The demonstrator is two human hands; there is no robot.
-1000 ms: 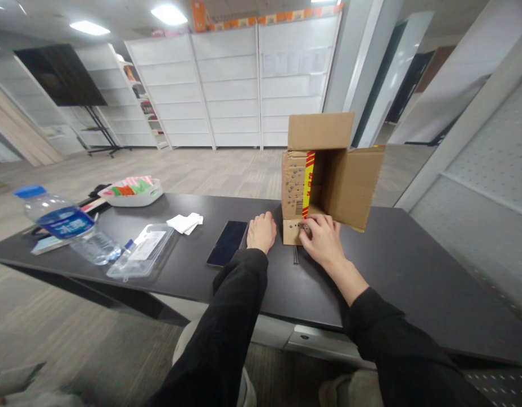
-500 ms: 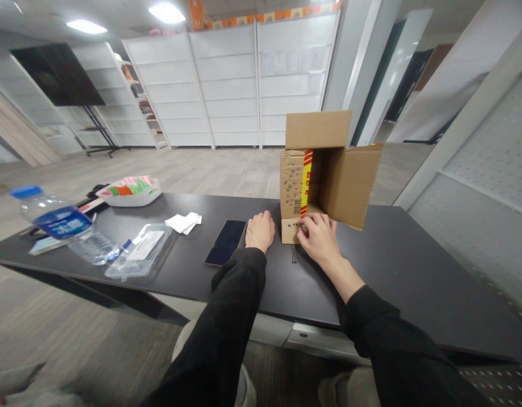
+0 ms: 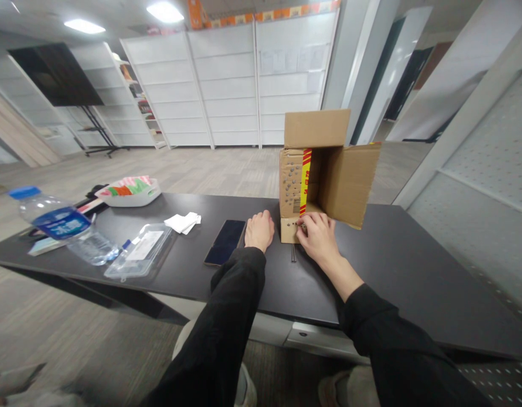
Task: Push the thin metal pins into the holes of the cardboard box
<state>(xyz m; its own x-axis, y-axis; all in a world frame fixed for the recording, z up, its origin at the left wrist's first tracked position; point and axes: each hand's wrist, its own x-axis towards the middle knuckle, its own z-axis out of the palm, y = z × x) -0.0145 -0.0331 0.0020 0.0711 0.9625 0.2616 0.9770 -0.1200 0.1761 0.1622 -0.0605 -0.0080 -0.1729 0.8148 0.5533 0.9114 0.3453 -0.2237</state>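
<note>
An opened cardboard box [image 3: 345, 186] stands on the dark table, its flaps spread and its inside facing me. Several small grey round heads dot its left flap [image 3: 289, 195], and a few dark spots mark the lower flap [image 3: 287, 233]. My right hand [image 3: 318, 233] is at that lower flap, thumb and fingers pinched together against it; what lies between the fingertips is too small to make out. Just below, two thin metal pins [image 3: 293, 254] lie on the table. My left hand [image 3: 259, 230] rests palm down left of the box, beside a dark phone [image 3: 225, 243], fingers lying on the table.
Left on the table [image 3: 188, 265] are a clear plastic case [image 3: 139, 251], white folded paper [image 3: 183, 223], a tilted water bottle [image 3: 65, 223] with a blue cap, and a white basket [image 3: 131, 198] of colourful items. A perforated panel [image 3: 490, 169] rises at the right.
Both hands keep nearly the same place and pose. The whole view has shifted very slightly; the box and the pins lie as before.
</note>
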